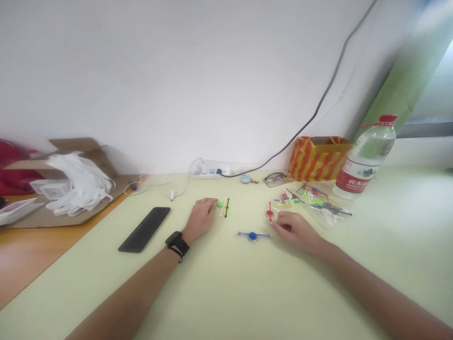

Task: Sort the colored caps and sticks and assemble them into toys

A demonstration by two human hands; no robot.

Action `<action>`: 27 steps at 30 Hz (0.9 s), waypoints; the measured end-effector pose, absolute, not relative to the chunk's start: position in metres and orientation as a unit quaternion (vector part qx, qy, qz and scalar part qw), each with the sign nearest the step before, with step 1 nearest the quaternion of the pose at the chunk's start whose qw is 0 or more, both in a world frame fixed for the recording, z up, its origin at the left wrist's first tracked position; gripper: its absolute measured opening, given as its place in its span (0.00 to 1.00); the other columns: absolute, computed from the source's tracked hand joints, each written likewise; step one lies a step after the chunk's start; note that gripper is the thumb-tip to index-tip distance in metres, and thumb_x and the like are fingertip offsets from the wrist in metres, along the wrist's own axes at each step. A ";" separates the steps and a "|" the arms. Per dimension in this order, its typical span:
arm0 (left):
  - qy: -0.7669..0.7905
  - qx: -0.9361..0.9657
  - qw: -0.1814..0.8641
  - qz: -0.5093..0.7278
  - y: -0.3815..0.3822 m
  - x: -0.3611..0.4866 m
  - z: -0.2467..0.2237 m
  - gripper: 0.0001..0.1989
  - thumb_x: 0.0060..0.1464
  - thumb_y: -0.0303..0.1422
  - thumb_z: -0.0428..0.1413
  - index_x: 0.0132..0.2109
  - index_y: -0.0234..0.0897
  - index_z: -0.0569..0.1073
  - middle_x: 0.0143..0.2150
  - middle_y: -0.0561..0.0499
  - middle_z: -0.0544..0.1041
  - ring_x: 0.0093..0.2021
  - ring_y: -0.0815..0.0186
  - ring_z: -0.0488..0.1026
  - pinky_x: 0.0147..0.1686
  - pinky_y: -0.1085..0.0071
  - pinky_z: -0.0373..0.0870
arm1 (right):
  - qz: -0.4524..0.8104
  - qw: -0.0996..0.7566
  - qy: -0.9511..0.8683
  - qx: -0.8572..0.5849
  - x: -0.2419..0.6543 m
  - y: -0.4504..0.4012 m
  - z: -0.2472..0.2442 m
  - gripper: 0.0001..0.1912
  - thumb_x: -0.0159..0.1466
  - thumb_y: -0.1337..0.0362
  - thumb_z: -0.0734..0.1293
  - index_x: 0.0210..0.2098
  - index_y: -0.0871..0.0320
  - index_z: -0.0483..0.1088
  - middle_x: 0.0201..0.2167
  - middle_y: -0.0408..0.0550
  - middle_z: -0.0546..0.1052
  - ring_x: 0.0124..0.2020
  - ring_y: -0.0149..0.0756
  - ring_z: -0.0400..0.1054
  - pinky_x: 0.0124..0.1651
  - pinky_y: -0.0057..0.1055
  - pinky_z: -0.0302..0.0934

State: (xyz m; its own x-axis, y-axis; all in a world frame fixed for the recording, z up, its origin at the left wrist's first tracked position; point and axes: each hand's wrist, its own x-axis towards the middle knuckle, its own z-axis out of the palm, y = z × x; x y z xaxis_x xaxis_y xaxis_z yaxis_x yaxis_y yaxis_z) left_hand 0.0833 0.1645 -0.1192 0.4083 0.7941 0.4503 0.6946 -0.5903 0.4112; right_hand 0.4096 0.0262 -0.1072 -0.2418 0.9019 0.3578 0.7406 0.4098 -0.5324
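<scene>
Pinching the near tip of a red spinner [270, 213] on the counter [212, 288], the right hand [295, 230] is closed; the left hand [201, 217] meets a green disc [220, 203], grip unclear. Probably light and stiff, the spinner seems best held by its hub.

I see the left hand [201, 218] near the middle of the frame, its fingertips at a little green disc [220, 203] beside some thin sticks [227, 208]. Right of the middle, the right hand [295, 230] touches a red piece [270, 213]. Lower down, between them, lies a blue piece [252, 236]. A big bottle [366, 160] stands at the right.
</scene>
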 end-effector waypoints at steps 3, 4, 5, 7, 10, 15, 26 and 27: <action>0.452 0.829 0.087 0.319 0.164 0.084 -0.117 0.17 0.70 0.36 0.45 0.54 0.38 0.76 0.53 0.43 0.78 0.53 0.53 0.71 0.59 0.50 0.66 | 0.134 0.317 -0.778 -0.525 0.409 0.027 -0.109 0.26 0.73 0.54 0.60 0.20 0.56 0.55 0.23 0.43 0.64 0.25 0.32 0.57 0.30 0.33 0.53; 0.456 0.823 0.091 0.327 0.163 0.084 -0.116 0.16 0.70 0.36 0.46 0.54 0.39 0.76 0.53 0.43 0.78 0.54 0.53 0.71 0.59 0.50 0.66 | 0.136 0.316 -0.779 -0.525 0.409 0.027 -0.109 0.26 0.73 0.55 0.60 0.20 0.56 0.56 0.23 0.43 0.64 0.25 0.32 0.57 0.30 0.33 0.53; 0.461 0.815 0.094 0.339 0.163 0.085 -0.114 0.16 0.70 0.36 0.46 0.54 0.40 0.76 0.53 0.44 0.78 0.54 0.52 0.70 0.59 0.50 0.65 | 0.136 0.315 -0.779 -0.525 0.409 0.026 -0.109 0.26 0.73 0.55 0.60 0.20 0.56 0.56 0.23 0.43 0.64 0.25 0.33 0.57 0.30 0.33 0.52; 0.471 0.794 0.094 0.373 0.161 0.087 -0.111 0.15 0.70 0.36 0.47 0.54 0.41 0.76 0.53 0.45 0.78 0.56 0.53 0.69 0.60 0.51 0.64 | 0.135 0.311 -0.781 -0.525 0.408 0.025 -0.109 0.26 0.73 0.56 0.60 0.20 0.56 0.56 0.23 0.43 0.64 0.25 0.33 0.57 0.30 0.33 0.52; 0.456 0.779 0.079 0.424 0.153 0.094 -0.103 0.13 0.70 0.35 0.49 0.52 0.43 0.76 0.52 0.47 0.79 0.57 0.53 0.68 0.61 0.52 0.63 | 0.133 0.306 -0.784 -0.524 0.407 0.023 -0.107 0.25 0.74 0.56 0.59 0.20 0.56 0.56 0.23 0.43 0.63 0.25 0.32 0.57 0.30 0.33 0.52; 0.375 0.819 0.113 0.420 0.127 0.109 -0.091 0.13 0.69 0.33 0.49 0.52 0.43 0.77 0.50 0.47 0.78 0.54 0.56 0.71 0.57 0.57 0.67 | 0.124 0.327 -0.781 -0.517 0.405 0.021 -0.103 0.23 0.73 0.56 0.60 0.22 0.56 0.62 0.26 0.45 0.67 0.26 0.34 0.61 0.31 0.34 0.56; 0.286 0.884 0.178 0.324 0.117 0.108 -0.092 0.02 0.57 0.31 0.58 0.39 0.42 0.75 0.37 0.50 0.78 0.40 0.61 0.75 0.47 0.62 0.72 | 0.110 0.359 -0.766 -0.522 0.410 0.023 -0.108 0.10 0.71 0.61 0.64 0.49 0.52 0.73 0.46 0.54 0.75 0.48 0.45 0.71 0.51 0.42 0.68; 0.281 0.889 0.183 0.310 0.117 0.108 -0.091 0.02 0.57 0.32 0.59 0.39 0.42 0.75 0.37 0.50 0.78 0.40 0.61 0.75 0.46 0.62 0.72 | 0.108 0.355 -0.770 -0.519 0.410 0.023 -0.109 0.12 0.70 0.61 0.64 0.51 0.52 0.73 0.48 0.54 0.75 0.50 0.46 0.71 0.53 0.43 0.67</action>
State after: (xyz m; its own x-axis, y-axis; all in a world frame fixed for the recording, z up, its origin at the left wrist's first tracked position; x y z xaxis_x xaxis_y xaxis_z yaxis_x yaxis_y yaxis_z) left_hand 0.1077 0.1167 -0.0911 0.6493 0.6135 0.4494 0.3863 -0.7751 0.4999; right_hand 0.4101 0.0234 -0.1091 -0.2094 0.8757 0.4351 0.7227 0.4383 -0.5344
